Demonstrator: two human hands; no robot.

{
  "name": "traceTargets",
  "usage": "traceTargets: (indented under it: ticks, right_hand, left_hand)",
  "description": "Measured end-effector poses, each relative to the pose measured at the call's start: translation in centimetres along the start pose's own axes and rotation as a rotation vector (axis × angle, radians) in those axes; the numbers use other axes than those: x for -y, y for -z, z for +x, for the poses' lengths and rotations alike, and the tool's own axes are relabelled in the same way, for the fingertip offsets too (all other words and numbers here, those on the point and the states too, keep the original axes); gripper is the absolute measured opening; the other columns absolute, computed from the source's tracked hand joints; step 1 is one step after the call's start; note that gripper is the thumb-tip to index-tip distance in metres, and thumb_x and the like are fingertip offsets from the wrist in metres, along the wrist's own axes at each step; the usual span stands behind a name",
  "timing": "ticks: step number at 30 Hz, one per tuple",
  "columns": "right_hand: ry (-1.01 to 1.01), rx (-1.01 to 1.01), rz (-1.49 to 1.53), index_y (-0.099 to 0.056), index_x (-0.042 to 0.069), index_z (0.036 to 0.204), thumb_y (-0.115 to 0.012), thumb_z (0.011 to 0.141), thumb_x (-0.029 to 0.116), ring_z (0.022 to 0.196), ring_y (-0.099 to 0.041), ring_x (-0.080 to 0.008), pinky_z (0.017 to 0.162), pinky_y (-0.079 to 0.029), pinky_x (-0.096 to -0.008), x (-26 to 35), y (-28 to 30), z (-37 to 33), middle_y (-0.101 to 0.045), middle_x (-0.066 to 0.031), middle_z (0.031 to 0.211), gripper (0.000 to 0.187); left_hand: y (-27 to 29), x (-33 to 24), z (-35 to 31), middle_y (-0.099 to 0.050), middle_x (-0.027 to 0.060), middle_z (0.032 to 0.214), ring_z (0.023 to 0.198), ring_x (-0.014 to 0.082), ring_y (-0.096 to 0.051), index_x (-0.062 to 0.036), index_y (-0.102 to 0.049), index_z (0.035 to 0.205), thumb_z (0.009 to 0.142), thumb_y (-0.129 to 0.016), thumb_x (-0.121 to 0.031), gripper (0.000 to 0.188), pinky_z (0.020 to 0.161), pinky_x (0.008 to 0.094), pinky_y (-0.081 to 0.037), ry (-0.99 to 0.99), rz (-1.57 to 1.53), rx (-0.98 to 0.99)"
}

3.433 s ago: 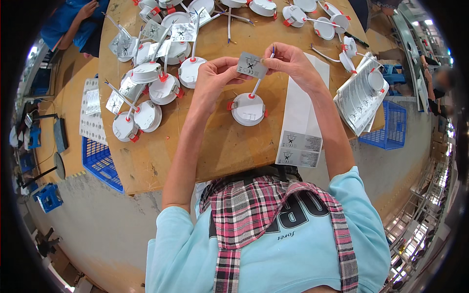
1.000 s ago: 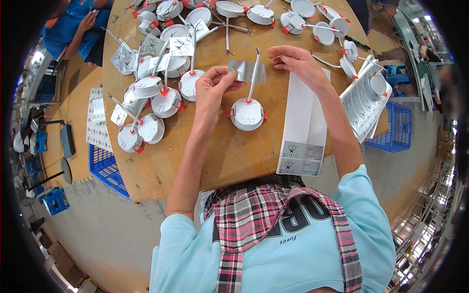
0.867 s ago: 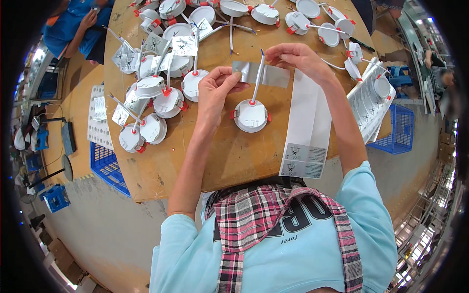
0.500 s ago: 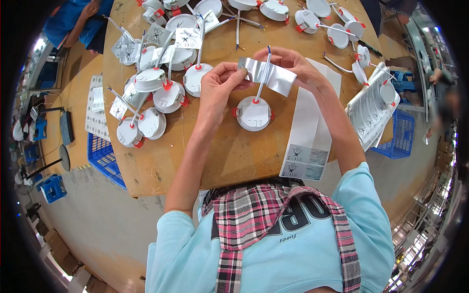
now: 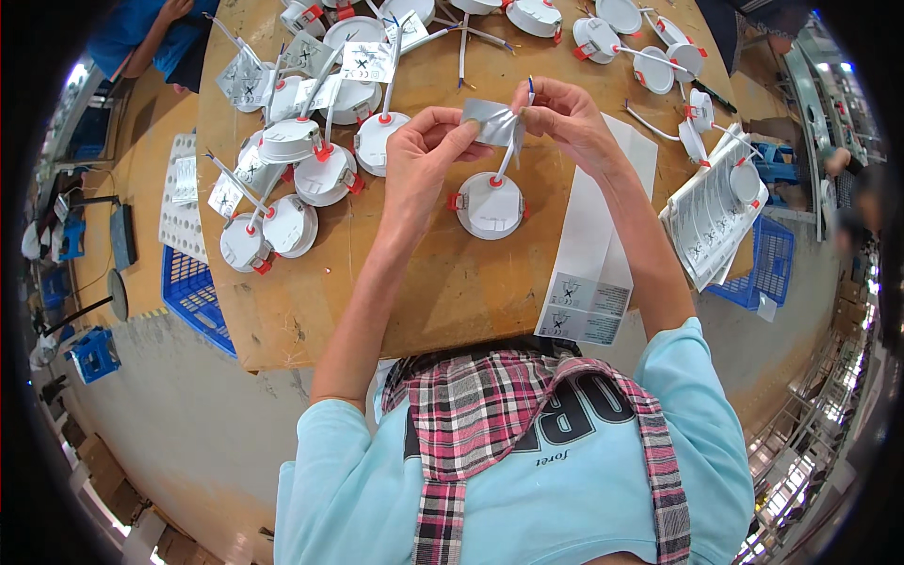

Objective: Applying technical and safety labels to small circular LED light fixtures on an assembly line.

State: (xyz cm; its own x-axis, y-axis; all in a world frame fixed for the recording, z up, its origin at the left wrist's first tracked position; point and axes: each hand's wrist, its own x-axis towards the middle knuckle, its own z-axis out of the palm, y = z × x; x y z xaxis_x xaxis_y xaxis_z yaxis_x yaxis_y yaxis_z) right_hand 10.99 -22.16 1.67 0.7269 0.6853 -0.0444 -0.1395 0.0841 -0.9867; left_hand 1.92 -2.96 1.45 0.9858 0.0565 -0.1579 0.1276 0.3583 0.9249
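In front of me a round white downlight (image 5: 491, 207) lies on the table, its red clips at the sides and its cable (image 5: 506, 162) rising toward my hands. A silver label (image 5: 490, 126) is wrapped around the upper cable. My left hand (image 5: 431, 146) pinches the label's left end between thumb and fingers. My right hand (image 5: 562, 118) is closed at the cable, pinching the folded label around it just below the bare blue wire tip. To the right lies a white backing sheet (image 5: 589, 254) with grey printed labels at its near end.
Labelled downlights (image 5: 325, 174) crowd the left and far table; several more (image 5: 654, 68) lie far right. A stack of label sheets (image 5: 711, 212) overhangs the right edge, above a blue basket (image 5: 767, 264). Another blue basket (image 5: 193, 297) is at the left. A person in blue (image 5: 155, 42) is far left.
My right hand has closed in on the cable and folded the label's right half around it. That half stuck out flat before. The downlight's cable leans a little more to the right.
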Motion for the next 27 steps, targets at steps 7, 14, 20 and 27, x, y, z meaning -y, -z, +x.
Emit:
traceTargets:
  ticks: [7,14,20,27]
  right_hand:
    - [-0.01,-0.156,-0.032,-0.061,0.007,0.085,-0.066,0.085,0.019,0.069,-0.044,-0.0046,0.062,-0.036,-0.0198,0.5,-1.7,-0.1,-0.052,0.0052,0.075,0.014]
    - [-0.012,-0.233,-0.08,-0.062,0.006,0.085,-0.065,0.086,0.018,0.068,-0.045,-0.0051,0.063,-0.038,-0.0205,0.7,-2.4,-0.2,-0.054,0.0045,0.074,0.012]
    - [-0.01,-0.247,-0.09,-0.062,0.006,0.085,-0.065,0.086,0.018,0.069,-0.047,-0.0055,0.063,-0.038,-0.0208,0.4,-2.3,-0.3,-0.055,0.0037,0.076,0.013]
    - [0.01,-0.242,-0.09,-0.062,0.005,0.086,-0.065,0.086,0.018,0.069,-0.047,-0.0055,0.063,-0.038,-0.0209,0.4,-2.4,-0.3,-0.056,0.0033,0.077,0.013]
  left_hand:
    - [-0.2,-0.3,-0.2,-0.068,0.0089,0.087,0.076,0.0145,-0.066,0.0016,-0.061,0.097,0.088,-0.061,-0.012,0.016,0.073,0.0274,-0.053,-0.053,0.046,-0.034]
    - [-0.4,-0.5,-0.2,-0.068,0.0109,0.089,0.078,0.0176,-0.068,0.0025,-0.06,0.099,0.089,-0.057,-0.011,0.017,0.074,0.028,-0.054,-0.046,0.07,-0.036]
    - [-0.5,-0.4,-0.3,-0.068,0.011,0.089,0.079,0.0177,-0.068,0.0026,-0.06,0.099,0.089,-0.057,-0.01,0.017,0.074,0.0281,-0.054,-0.031,0.029,-0.035]
    - [-0.6,-0.7,-0.5,-0.068,0.0111,0.089,0.079,0.0181,-0.068,0.0022,-0.061,0.1,0.089,-0.058,-0.011,0.017,0.073,0.0272,-0.054,-0.05,0.041,-0.034]
